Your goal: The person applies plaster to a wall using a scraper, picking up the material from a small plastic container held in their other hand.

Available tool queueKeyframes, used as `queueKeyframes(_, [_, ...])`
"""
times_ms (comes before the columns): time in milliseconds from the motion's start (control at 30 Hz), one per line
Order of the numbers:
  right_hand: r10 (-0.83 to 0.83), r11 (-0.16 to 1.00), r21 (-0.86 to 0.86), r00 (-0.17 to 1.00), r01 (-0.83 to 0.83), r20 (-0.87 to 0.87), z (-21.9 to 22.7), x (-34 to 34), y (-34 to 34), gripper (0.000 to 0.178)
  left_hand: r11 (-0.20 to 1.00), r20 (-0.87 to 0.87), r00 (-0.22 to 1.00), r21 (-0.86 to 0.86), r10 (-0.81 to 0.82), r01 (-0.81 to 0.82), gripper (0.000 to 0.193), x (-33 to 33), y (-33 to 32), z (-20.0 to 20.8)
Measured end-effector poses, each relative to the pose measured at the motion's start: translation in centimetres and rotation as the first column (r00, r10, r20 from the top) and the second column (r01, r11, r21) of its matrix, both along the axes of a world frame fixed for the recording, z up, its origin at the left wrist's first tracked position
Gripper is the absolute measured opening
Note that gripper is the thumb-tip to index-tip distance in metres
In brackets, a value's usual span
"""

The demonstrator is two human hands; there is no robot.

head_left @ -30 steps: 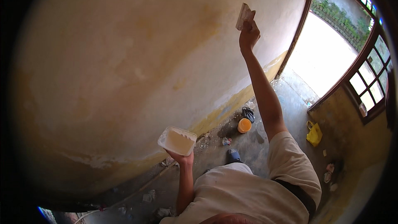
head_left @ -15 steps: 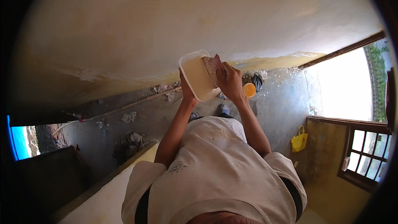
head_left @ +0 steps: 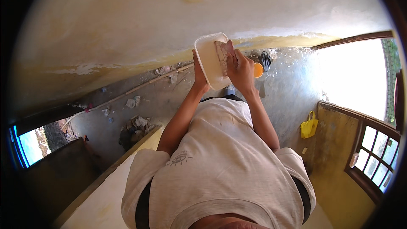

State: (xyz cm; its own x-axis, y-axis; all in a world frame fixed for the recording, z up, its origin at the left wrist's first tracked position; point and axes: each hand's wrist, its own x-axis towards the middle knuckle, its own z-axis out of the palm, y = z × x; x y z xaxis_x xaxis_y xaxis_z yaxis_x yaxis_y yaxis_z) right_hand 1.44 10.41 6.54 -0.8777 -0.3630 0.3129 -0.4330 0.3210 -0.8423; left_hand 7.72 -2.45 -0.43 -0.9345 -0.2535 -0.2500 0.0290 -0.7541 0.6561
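Since a second ago, the right hand (head_left: pixel 241 70) and its flat scraper (head_left: pixel 221 57) have come down from out by the wall (head_left: pixel 127 17) to the tub (head_left: pixel 210 37), which now sits higher in the head view, near 12 o'clock. Pale and translucent, with rounded corners, the tub runs roughly from 11 to 5 o'clock and shows a smooth cream-coloured inside. Its 8 o'clock side is held by the left hand (head_left: pixel 201 74). Closed round the scraper, the right hand keeps the wide, chalky, smeared blade toward the tub's 3 o'clock side; whether its edge touches the bottom, I cannot tell. Toward 2 o'clock, an orange bucket (head_left: pixel 257 70) stands on the floor (head_left: pixel 286 85) beside a black bag (head_left: pixel 265 61).
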Motion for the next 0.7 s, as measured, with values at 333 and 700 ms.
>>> queueKeyframes(333, [0.003,0.999,0.037,0.990,-0.009,0.141,0.0,-2.4,4.2,0.026,0.963,-0.093,0.996,0.269,-0.004,0.029,0.060,-2.4,3.5,0.7])
queueKeyframes(700, [0.095,0.987,0.096,0.950,-0.129,0.298,-0.7,-3.3,7.3,0.024,0.958,-0.135,0.989,0.270,-0.058,0.093,0.056,-4.2,6.7,-4.5])
